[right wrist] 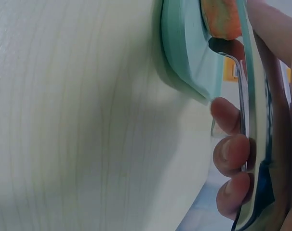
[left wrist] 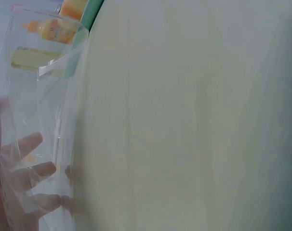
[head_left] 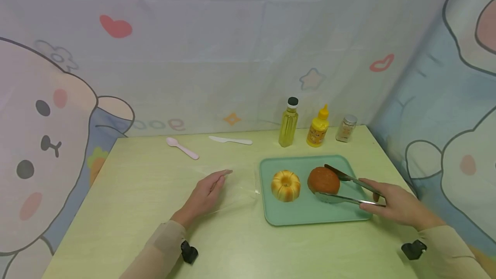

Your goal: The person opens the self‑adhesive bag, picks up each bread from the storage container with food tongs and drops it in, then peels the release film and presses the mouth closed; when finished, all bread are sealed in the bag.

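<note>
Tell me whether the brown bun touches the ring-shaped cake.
Apart: the head view shows bare green tray between the brown bun and the ring-shaped cake.

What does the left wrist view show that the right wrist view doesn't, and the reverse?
Only the left wrist view: the left grip, its fingers seen through a clear plastic bag, and the oil bottle.
Only the right wrist view: the right grip, fingers curled around metal tongs.
Both: the mint-green tray and pale tabletop.
Unsure: whether the left view's cropped orange-brown food is the right view's bun, or its yellow squeeze bottle the right view's yellow patch.
</note>
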Action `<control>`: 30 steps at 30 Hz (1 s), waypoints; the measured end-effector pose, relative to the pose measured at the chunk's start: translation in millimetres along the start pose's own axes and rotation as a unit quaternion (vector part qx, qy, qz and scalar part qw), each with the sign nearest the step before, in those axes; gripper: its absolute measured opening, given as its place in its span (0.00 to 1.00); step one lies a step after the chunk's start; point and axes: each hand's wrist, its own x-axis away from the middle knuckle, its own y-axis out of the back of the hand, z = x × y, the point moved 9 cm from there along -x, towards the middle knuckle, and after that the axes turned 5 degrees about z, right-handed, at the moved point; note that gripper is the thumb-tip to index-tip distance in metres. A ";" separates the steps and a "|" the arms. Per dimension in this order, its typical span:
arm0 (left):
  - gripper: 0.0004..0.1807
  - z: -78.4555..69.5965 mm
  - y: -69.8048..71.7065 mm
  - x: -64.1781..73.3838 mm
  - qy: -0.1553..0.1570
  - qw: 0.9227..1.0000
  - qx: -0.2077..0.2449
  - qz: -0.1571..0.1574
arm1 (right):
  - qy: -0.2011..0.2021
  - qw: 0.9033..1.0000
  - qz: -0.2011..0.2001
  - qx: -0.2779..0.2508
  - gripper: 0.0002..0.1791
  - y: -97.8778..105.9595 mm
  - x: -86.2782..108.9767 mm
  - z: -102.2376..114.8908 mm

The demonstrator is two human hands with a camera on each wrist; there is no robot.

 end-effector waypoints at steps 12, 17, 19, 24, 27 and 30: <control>0.20 0.6 -0.8 -0.4 0.001 1.000 0.000 0.002 | 0.024 0.999 -0.020 0.007 0.37 -0.3 2.6 -1.4; 0.20 -1.8 -0.5 -1.5 -0.011 1.000 0.003 0.000 | 0.018 1.000 -0.021 0.007 0.36 -1.7 4.4 -1.2; 0.20 -2.4 -0.4 -2.0 -0.015 1.000 0.005 0.000 | 0.014 1.000 -0.020 0.008 0.36 -2.0 5.1 -0.7; 0.20 -1.5 -1.5 -2.0 -0.012 1.000 0.001 0.004 | -0.001 1.000 -0.029 0.002 0.36 -0.1 5.2 -0.6; 0.20 -1.8 -2.1 -1.5 -0.013 1.000 -0.001 0.005 | 0.003 0.999 -0.050 -0.007 0.36 4.9 3.6 1.7; 0.20 -2.7 -1.9 -1.7 -0.019 1.000 -0.002 0.003 | 0.024 0.997 -0.073 -0.004 0.36 12.0 0.5 8.1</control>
